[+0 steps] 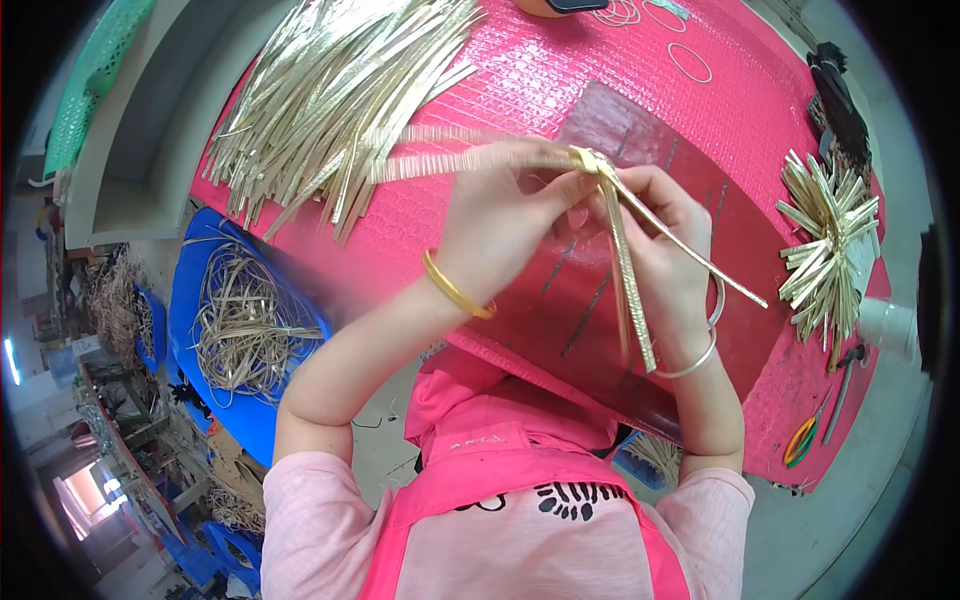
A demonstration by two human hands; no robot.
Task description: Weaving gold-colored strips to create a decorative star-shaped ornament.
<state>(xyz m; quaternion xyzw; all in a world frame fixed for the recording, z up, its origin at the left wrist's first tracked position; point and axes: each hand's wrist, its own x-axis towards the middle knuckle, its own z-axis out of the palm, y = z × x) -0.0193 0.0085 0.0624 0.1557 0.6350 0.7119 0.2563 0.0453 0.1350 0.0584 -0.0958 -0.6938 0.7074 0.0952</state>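
Observation:
Over a dark red board point(690, 340), both hands meet at a knot of shiny gold strips point(593, 160). My left hand point(505, 205), with a yellow bangle point(460, 290) on its wrist, pinches the strips at the knot's left side. Two motion-blurred ends stretch out leftward past it. My right hand point(662, 240) grips the knot from the right, fingers curled, with a pale bangle point(708, 350) at the wrist. Other strip ends hang down toward me and slant to the lower right. Some fingertips are hidden behind the strips.
A large heap of loose gold strips point(350, 80) lies at the far left of the pink-covered table point(520, 70). At the right are a gold bundle point(830, 235), a hammer point(845, 395) and scissors point(800, 440). A blue bin point(190, 280) at left holds tangled scraps.

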